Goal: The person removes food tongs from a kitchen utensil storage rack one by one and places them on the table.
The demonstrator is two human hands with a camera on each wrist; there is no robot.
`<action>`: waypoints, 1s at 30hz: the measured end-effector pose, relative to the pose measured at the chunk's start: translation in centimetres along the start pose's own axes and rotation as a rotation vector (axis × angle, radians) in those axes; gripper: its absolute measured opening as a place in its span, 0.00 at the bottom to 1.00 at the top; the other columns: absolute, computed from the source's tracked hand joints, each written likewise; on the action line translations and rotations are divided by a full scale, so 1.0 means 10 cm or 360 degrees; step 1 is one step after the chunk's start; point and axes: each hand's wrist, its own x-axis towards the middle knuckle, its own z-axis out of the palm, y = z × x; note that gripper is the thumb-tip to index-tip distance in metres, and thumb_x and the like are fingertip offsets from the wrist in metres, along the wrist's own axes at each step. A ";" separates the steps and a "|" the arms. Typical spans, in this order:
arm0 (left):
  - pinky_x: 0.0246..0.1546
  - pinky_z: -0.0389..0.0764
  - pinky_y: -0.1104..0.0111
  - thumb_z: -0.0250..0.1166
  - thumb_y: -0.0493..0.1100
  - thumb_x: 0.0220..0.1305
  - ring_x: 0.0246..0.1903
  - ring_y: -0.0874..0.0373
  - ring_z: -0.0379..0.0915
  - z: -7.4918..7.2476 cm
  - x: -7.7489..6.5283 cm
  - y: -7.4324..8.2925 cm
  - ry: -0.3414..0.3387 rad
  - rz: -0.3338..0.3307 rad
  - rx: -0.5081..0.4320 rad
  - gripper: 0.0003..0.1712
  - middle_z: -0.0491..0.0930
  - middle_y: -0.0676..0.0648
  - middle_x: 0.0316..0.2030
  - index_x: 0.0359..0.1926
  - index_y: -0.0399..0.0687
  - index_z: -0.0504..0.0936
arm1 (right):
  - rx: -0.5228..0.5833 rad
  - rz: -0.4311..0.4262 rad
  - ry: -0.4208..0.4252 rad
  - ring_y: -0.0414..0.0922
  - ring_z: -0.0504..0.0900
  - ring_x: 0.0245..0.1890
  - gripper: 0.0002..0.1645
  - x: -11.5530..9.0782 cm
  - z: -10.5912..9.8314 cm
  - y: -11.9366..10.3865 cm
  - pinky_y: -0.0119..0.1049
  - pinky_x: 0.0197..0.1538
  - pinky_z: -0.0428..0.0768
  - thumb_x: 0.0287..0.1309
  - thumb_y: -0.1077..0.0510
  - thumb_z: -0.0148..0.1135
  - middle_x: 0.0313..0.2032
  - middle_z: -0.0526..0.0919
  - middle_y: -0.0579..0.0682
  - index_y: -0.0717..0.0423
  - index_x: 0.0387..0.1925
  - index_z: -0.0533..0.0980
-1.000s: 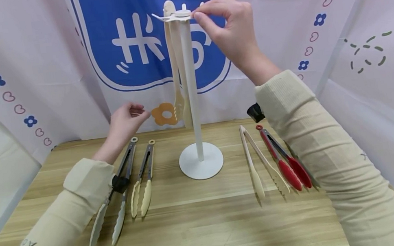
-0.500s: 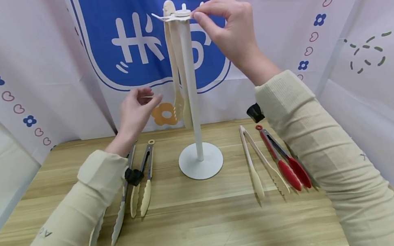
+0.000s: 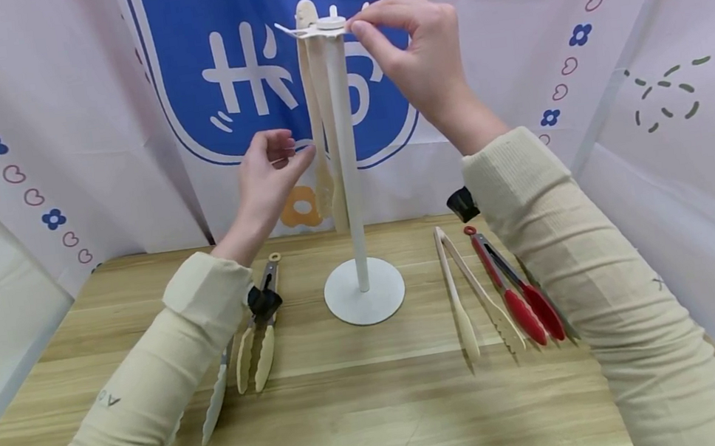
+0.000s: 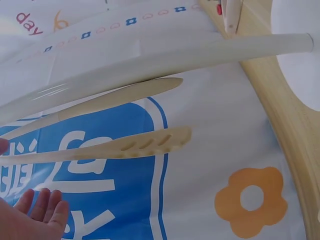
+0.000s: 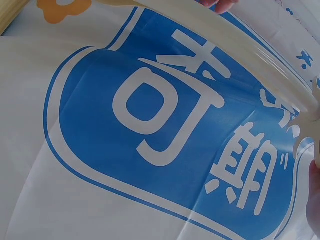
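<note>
A white upright stand [image 3: 350, 179] rises from a round base, with a hooked top [image 3: 315, 32]. From one of its hooks hang beige tongs [image 3: 328, 122], arms pointing down, one tip slotted and the other smooth [image 4: 140, 95]. My right hand [image 3: 426, 51] pinches a hook at the stand's top between thumb and fingers; in the right wrist view only a bit of it shows at the right edge. My left hand [image 3: 262, 182] is beside the hanging tongs, fingers loosely bent and holding nothing, its thumb tip right by one arm of the tongs.
Left of the base, cream-tipped tongs [image 3: 265, 361] and pale grey tongs [image 3: 215, 411] lie on the wooden table [image 3: 381, 413], partly under my left forearm. Beige tongs [image 3: 466, 329] and red tongs [image 3: 525, 318] lie to the right. A printed cloth [image 3: 191, 65] hangs behind.
My left hand has risen and moved right from above the left tongs up to the hanging tongs. My right hand stays at the stand's top.
</note>
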 end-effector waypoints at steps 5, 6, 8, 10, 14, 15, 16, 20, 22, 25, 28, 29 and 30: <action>0.53 0.69 0.73 0.64 0.50 0.57 0.49 0.57 0.67 0.03 0.04 0.05 0.0003 0.0025 -0.0018 0.29 0.71 0.46 0.50 0.55 0.41 0.67 | -0.0001 -0.0001 -0.0002 0.37 0.76 0.40 0.16 0.00 0.00 0.00 0.21 0.50 0.68 0.60 0.52 0.55 0.37 0.84 0.50 0.60 0.35 0.83; 0.53 0.69 0.74 0.64 0.49 0.57 0.49 0.56 0.67 0.04 0.04 0.05 0.0001 0.0028 -0.0015 0.29 0.71 0.46 0.50 0.55 0.41 0.67 | -0.0001 -0.0001 -0.0001 0.37 0.76 0.40 0.16 0.00 0.00 0.00 0.21 0.50 0.68 0.60 0.52 0.55 0.37 0.84 0.50 0.60 0.35 0.83; 0.53 0.69 0.74 0.64 0.49 0.57 0.50 0.55 0.67 0.06 0.06 0.07 -0.0004 0.0038 -0.0006 0.29 0.71 0.45 0.50 0.55 0.41 0.67 | -0.0001 -0.0003 0.0001 0.37 0.76 0.40 0.17 0.01 0.00 0.01 0.21 0.50 0.68 0.60 0.52 0.55 0.37 0.84 0.50 0.60 0.35 0.83; 0.54 0.69 0.75 0.65 0.48 0.56 0.50 0.55 0.67 0.08 0.07 0.08 -0.0001 0.0049 -0.0005 0.29 0.71 0.45 0.50 0.55 0.40 0.67 | -0.0001 0.0001 0.0001 0.37 0.76 0.40 0.17 0.00 0.00 0.01 0.21 0.50 0.68 0.60 0.52 0.55 0.37 0.84 0.50 0.60 0.35 0.83; 0.55 0.68 0.75 0.66 0.47 0.55 0.52 0.56 0.66 0.10 0.10 0.08 -0.0006 0.0056 -0.0021 0.30 0.70 0.46 0.52 0.56 0.41 0.66 | 0.0001 0.0007 -0.0002 0.37 0.76 0.40 0.17 0.01 0.00 0.01 0.21 0.50 0.68 0.60 0.52 0.55 0.38 0.84 0.50 0.60 0.35 0.83; 0.55 0.67 0.75 0.66 0.47 0.55 0.52 0.56 0.66 0.11 0.11 0.09 -0.0010 0.0056 -0.0028 0.31 0.70 0.46 0.52 0.56 0.41 0.66 | -0.0001 0.0008 -0.0002 0.37 0.76 0.40 0.17 0.01 0.00 0.01 0.21 0.50 0.68 0.60 0.52 0.55 0.38 0.84 0.50 0.60 0.36 0.83; 0.55 0.67 0.75 0.66 0.47 0.55 0.52 0.55 0.66 0.12 0.11 0.09 -0.0016 0.0056 -0.0034 0.31 0.70 0.46 0.52 0.56 0.41 0.66 | -0.0005 0.0009 -0.0002 0.37 0.76 0.40 0.17 0.01 0.00 0.01 0.21 0.50 0.68 0.60 0.52 0.55 0.38 0.84 0.50 0.60 0.36 0.83; 0.55 0.67 0.75 0.67 0.47 0.54 0.51 0.57 0.67 0.16 0.14 0.08 -0.0018 0.0072 -0.0026 0.31 0.70 0.46 0.52 0.56 0.41 0.66 | -0.0015 0.0018 -0.0003 0.37 0.76 0.40 0.17 0.00 0.00 0.01 0.21 0.50 0.68 0.60 0.51 0.55 0.38 0.84 0.50 0.60 0.36 0.83; 0.54 0.67 0.76 0.67 0.47 0.54 0.51 0.59 0.67 0.17 0.16 0.08 -0.0010 0.0082 -0.0019 0.31 0.70 0.46 0.51 0.56 0.42 0.66 | -0.0012 0.0025 -0.0008 0.36 0.76 0.40 0.17 0.01 0.00 0.00 0.21 0.50 0.68 0.60 0.51 0.55 0.38 0.84 0.50 0.60 0.36 0.83; 0.54 0.67 0.76 0.66 0.46 0.54 0.50 0.60 0.68 0.20 0.17 0.06 -0.0005 0.0094 -0.0011 0.31 0.71 0.47 0.51 0.56 0.42 0.66 | -0.0002 0.0029 -0.0014 0.36 0.76 0.41 0.17 0.01 0.00 0.00 0.21 0.50 0.68 0.60 0.51 0.55 0.38 0.84 0.50 0.60 0.36 0.82; 0.54 0.67 0.76 0.66 0.45 0.55 0.50 0.60 0.68 0.21 0.19 0.06 -0.0007 0.0100 0.0005 0.30 0.71 0.47 0.52 0.56 0.43 0.65 | 0.0001 0.0023 -0.0008 0.37 0.76 0.41 0.17 0.00 0.00 0.00 0.21 0.50 0.68 0.60 0.52 0.55 0.38 0.84 0.50 0.60 0.36 0.82; 0.54 0.68 0.76 0.66 0.45 0.55 0.50 0.60 0.68 0.22 0.19 0.06 -0.0006 0.0103 0.0008 0.30 0.71 0.47 0.52 0.56 0.43 0.65 | 0.0002 0.0020 -0.0006 0.37 0.76 0.41 0.17 0.00 0.00 0.00 0.21 0.50 0.68 0.60 0.52 0.55 0.38 0.84 0.50 0.60 0.36 0.82; 0.54 0.68 0.76 0.66 0.44 0.55 0.50 0.60 0.68 0.22 0.19 0.06 -0.0003 0.0104 0.0015 0.30 0.71 0.47 0.52 0.56 0.43 0.65 | 0.0002 0.0017 -0.0005 0.37 0.76 0.41 0.17 0.00 0.00 0.00 0.21 0.50 0.68 0.60 0.52 0.55 0.38 0.84 0.50 0.60 0.36 0.82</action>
